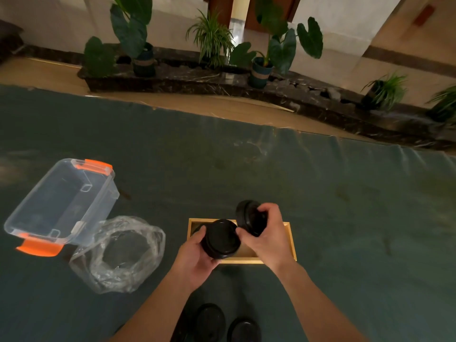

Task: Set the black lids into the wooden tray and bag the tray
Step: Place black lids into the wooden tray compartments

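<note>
Both hands are raised over the wooden tray (pixel 292 239), which lies on the dark green table cover (pixel 320 193) near the centre of the scene.

Left hand (pixel 197 257): fingers curled around a stack of black lids (pixel 220 239), gripping it from the left and from below. The stack is tilted, its top face turned toward the camera, and it hides the middle of the tray.

Right hand (pixel 267 234): closed on a second black lid (pixel 248 217), held on edge above the far rim of the tray, just right of the stack. Whether the two held items touch cannot be told.

A dark shape shows inside the left end of the tray; its identity is unclear.

Two further loose lids (pixel 211 322) lie flat on the cover at the near edge, between the forearms.

Left of the tray, a crumpled clear plastic bag (pixel 123 253) lies open on the cover. Touching its far left side stands a clear plastic storage bin (pixel 61 203) with orange latches.

Beyond the far edge of the table, potted plants (pixel 209 38) stand on a dark stone ledge.
</note>
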The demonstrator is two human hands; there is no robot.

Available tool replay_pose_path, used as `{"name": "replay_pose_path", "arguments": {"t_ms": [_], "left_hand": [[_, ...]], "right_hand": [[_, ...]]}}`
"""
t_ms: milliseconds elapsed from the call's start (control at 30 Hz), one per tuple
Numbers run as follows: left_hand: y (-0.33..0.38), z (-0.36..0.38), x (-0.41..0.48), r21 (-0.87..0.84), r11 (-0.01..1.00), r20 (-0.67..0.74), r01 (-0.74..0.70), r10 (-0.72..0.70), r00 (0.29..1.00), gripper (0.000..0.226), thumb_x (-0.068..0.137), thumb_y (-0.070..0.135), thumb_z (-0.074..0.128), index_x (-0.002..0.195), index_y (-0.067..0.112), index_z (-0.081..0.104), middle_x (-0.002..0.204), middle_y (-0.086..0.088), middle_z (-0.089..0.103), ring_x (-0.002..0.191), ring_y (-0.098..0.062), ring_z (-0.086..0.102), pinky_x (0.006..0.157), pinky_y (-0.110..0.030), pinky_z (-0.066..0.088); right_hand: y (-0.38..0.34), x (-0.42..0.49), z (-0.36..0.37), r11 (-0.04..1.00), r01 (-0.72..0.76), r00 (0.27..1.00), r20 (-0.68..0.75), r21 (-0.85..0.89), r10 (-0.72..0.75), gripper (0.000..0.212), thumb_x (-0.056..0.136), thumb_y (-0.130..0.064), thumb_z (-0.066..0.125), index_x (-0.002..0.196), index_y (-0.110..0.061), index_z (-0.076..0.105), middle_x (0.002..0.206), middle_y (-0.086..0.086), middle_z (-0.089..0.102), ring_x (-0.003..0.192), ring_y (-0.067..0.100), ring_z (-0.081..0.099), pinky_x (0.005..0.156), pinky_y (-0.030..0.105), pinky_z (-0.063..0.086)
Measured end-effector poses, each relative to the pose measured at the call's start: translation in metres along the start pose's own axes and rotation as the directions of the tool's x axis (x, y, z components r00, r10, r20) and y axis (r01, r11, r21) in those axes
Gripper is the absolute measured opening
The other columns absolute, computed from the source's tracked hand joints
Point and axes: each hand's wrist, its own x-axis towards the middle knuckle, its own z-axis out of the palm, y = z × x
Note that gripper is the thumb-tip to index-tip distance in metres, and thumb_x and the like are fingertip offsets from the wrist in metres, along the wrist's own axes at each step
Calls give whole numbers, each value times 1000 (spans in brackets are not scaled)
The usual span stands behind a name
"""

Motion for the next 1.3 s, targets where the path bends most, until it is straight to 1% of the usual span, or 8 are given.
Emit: {"name": "replay_pose_path", "arguments": {"t_ms": [100, 267, 700, 833, 900, 967, 1200, 1300], "left_hand": [[12, -16, -2, -67, 997, -45, -28, 25, 999, 36, 107, 32, 49, 130, 9, 66, 127, -16, 75, 121, -31, 67, 96, -44, 52], [20, -34, -9, -134, 988, -57, -77, 70, 996, 37, 106, 34, 48, 127, 10, 67, 122, -16, 78, 123, -31, 65, 93, -44, 52], [22, -33, -10, -135, 986, -52, -95, 89, 995, 40, 107, 36, 45, 127, 9, 67, 120, -15, 79, 101, -28, 79, 92, -44, 53], [18, -18, -7, -103, 992, -26, -75, 72, 997, 39, 107, 37, 47, 124, 10, 69, 120, -15, 79, 100, -27, 79, 86, -42, 54], [10, -3, -3, -69, 996, -6, -53, 53, 999, 40, 107, 36, 47, 126, 9, 68, 121, -16, 78, 100, -27, 79, 87, -41, 54], [-2, 15, 2, -3, 1000, 15, -31, 31, 999, 40, 108, 35, 45, 129, 9, 67, 124, -17, 77, 103, -27, 78, 89, -41, 54], [-50, 77, 28, 336, 942, 87, 5, -37, 995, 46, 105, 45, 52, 125, 7, 69, 119, -15, 79, 112, -27, 75, 101, -42, 54], [-57, 96, 47, 765, 638, 78, -91, 50, 996, 36, 99, 45, 63, 115, 13, 68, 108, -4, 76, 100, -20, 71, 87, -34, 56]], "right_hand": [[18, 7, 9, 956, -5, 1000, -29, -292, -4, 60, 67, -42, 88, 104, -33, 42, 112, -8, 49, 108, 16, 49, 85, 19, 41], [47, 1, 46, 748, 45, 983, 162, -662, 84, 69, 73, -56, 71, 127, -22, 47, 132, 4, 53, 123, 28, 46, 105, 45, 44], [60, 5, 63, 554, 104, 977, 189, -826, 97, 54, 94, -63, 48, 129, -23, 55, 139, 5, 53, 133, 31, 41, 106, 53, 38], [40, -1, 39, 796, 9, 995, 85, -606, 54, 38, 103, -51, 37, 110, -26, 66, 125, -4, 59, 123, 23, 51, 99, 41, 42], [21, -4, 15, 971, -218, 972, 70, -104, 225, 30, 100, -54, 47, 104, -31, 65, 111, -9, 67, 109, 18, 65, 85, 28, 47], [11, -8, -6, 866, -406, 908, 239, 291, 345, 26, 98, -53, 59, 113, -34, 66, 109, -5, 74, 97, 15, 75, 73, 25, 54], [48, -19, -46, 922, -321, 947, 103, 215, 306, 20, 105, -17, 58, 114, -19, 76, 106, 4, 78, 103, 23, 73, 88, 46, 62], [69, -14, -63, 900, -364, 931, 64, 240, 359, 20, 105, -17, 59, 113, -22, 76, 105, 4, 79, 100, 22, 75, 87, 46, 64]]}}
